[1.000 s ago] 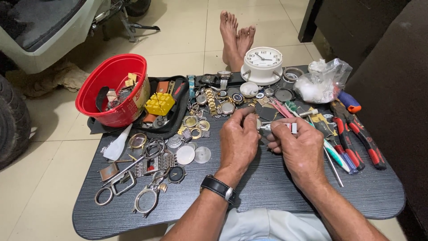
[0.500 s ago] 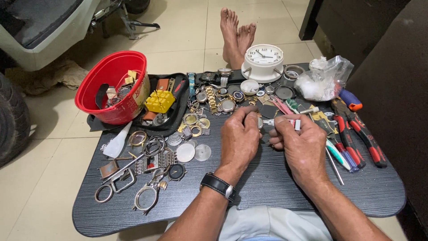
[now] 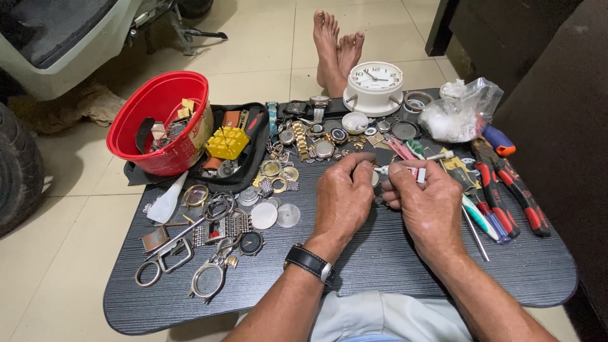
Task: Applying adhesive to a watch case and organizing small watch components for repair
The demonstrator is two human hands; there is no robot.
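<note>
My left hand [image 3: 345, 193], with a black wristwatch [image 3: 309, 262] on the wrist, pinches a small metal watch part between thumb and fingers over the dark wood-grain tray table [image 3: 380, 272]. My right hand [image 3: 423, 204] faces it, closed on a thin tool with a white handle [image 3: 419, 173] whose tip points at the part. The part itself is mostly hidden by my fingers. Both hands meet at the table's middle.
A red bowl [image 3: 155, 123] of bits stands at the back left beside a yellow block [image 3: 227, 143]. Watch cases, bands and discs [image 3: 263, 215] lie left. A white clock [image 3: 375, 85], plastic bag [image 3: 459, 114] and red-handled pliers [image 3: 513, 190] lie right. Bare feet [image 3: 335, 47] rest beyond.
Both hands stay together over the table's middle; the fingers have shifted slightly around the small part.
</note>
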